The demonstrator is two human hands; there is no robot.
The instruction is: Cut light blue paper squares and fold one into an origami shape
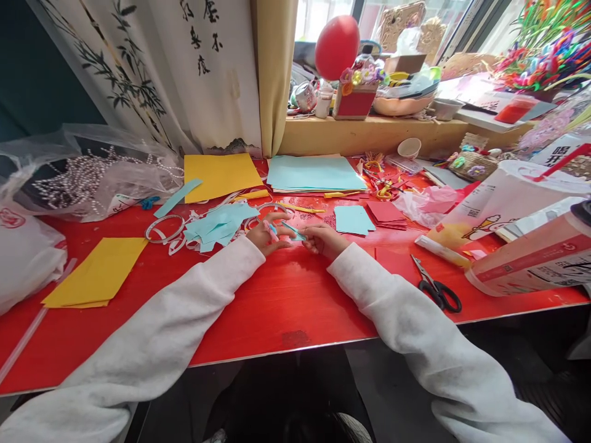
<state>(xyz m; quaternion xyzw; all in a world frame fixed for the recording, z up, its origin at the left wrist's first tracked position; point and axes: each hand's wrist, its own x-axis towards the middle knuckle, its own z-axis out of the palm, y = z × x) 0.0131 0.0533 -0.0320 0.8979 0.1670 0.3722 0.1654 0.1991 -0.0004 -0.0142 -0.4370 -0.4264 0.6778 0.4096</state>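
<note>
My left hand is curled with its fingers partly apart around a small pink-and-blue object; its kind is hard to make out. Facing it, my right hand pinches a small piece of light-blue paper, which spans the gap between the hands. A pile of cut light-blue paper pieces lies just left of my left hand, partly over white paper strips and a roll of tape. Beyond my right hand rest a small stack of light-blue paper and some red paper cards.
Black-handled scissors lie near the front edge at right, beside two large drink cups. Yellow sheets are at left, and large blue sheets at the back. A bag of beads stands back left.
</note>
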